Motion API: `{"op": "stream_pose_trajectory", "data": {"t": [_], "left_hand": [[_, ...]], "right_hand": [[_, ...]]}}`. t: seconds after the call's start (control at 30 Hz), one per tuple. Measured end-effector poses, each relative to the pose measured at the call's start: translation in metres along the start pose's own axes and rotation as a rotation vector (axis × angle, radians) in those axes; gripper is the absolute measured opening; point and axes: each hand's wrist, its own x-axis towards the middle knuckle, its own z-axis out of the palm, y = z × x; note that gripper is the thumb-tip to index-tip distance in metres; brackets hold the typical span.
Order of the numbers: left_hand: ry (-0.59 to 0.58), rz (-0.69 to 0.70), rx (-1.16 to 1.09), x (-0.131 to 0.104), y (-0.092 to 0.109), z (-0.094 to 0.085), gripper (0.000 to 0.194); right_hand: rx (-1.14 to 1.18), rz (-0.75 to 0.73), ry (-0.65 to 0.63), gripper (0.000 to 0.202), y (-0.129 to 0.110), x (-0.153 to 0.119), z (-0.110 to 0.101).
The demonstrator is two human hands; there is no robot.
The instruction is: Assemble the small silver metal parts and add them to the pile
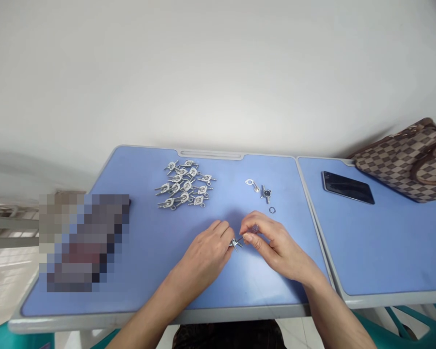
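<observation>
My left hand (213,246) is closed around a small silver metal fitting (235,244), held just above the blue desk. My fingers hide much of it. In a pinch, my right hand (276,245) grips a small screwdriver (255,228) with a clear purplish handle. Its thin shaft points left at the fitting; whether the tip touches a screw is too small to tell. Beyond my right hand lie a flat metal plate with a round hole (249,182), a small metal stem piece (256,187), a metal body with a dark centre (266,193) and a thin dark ring (272,210).
Several similar metal fittings (183,185) lie grouped at the back left of the blue desk (131,271). A pixelated dark object (90,242) is at the left edge. On the adjoining desk (392,247) are a black phone (348,187) and a checkered handbag (403,162). A wall stands behind.
</observation>
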Motion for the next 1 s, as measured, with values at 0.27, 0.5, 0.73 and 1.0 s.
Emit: {"op": "stream_pose_trajectory", "data": {"t": [0.27, 0.5, 0.73, 1.0], "left_hand": [[-0.029, -0.013, 0.0, -0.0004, 0.0, 0.0002, 0.014], [0.011, 0.005, -0.003, -0.0014, -0.0009, 0.0004, 0.013], [0.033, 0.005, -0.021, -0.0026, -0.0018, 0.0022, 0.016], [-0.023, -0.011, -0.056, -0.0007, -0.0025, 0.0013, 0.016]], "right_hand": [[-0.021, -0.006, 0.014, 0.013, 0.0008, -0.0005, -0.0008], [-0.109, -0.1, 0.031, 0.013, 0.0035, 0.0005, 0.0028], [-0.294, -0.277, 0.022, 0.036, 0.0094, -0.0014, 0.0063], [-0.377, -0.343, 0.096, 0.045, 0.0086, -0.0029, 0.0061]]}}
